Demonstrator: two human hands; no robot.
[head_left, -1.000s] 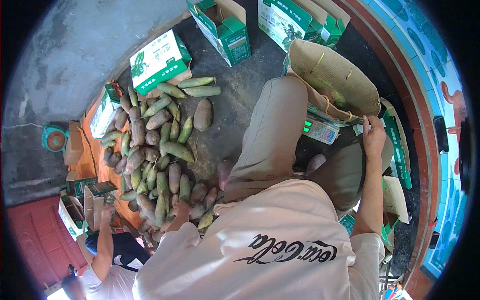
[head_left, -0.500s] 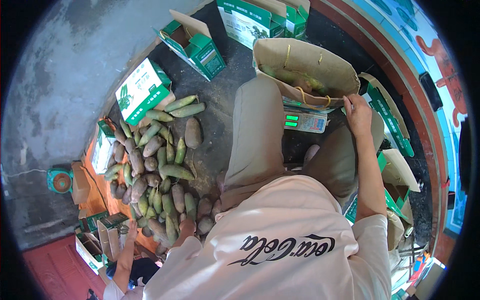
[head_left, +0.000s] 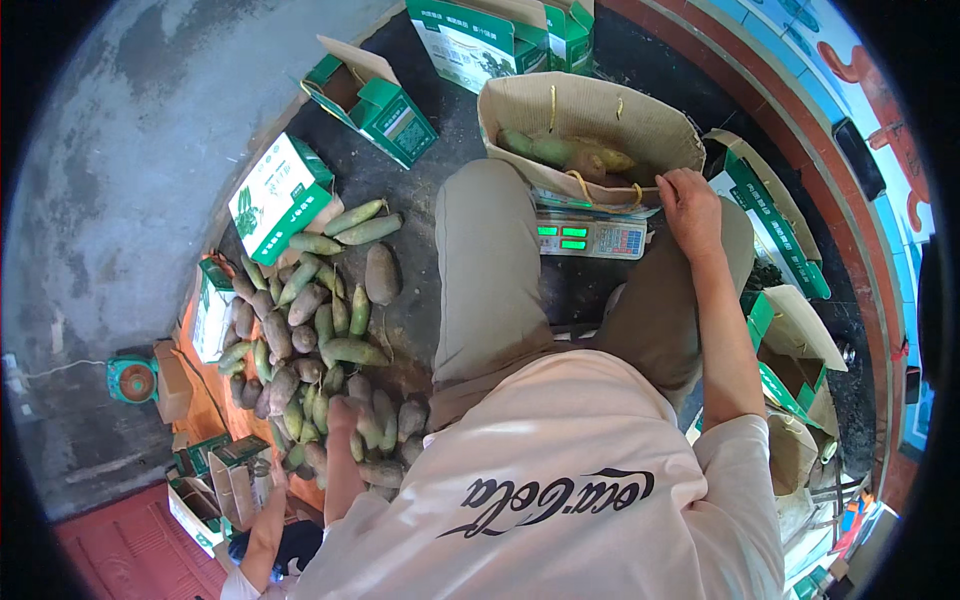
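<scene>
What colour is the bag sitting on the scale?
The paper bag is plain brown, with yellowish cord handles; the head view shows it.

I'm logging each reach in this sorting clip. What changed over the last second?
The right hand went from the side of the brown paper bag on the scale to its rim. The left hand now rests on the pile of green and brown vegetables; earlier it was hard to make out. The bag, scale and green boxes stayed put.
</scene>
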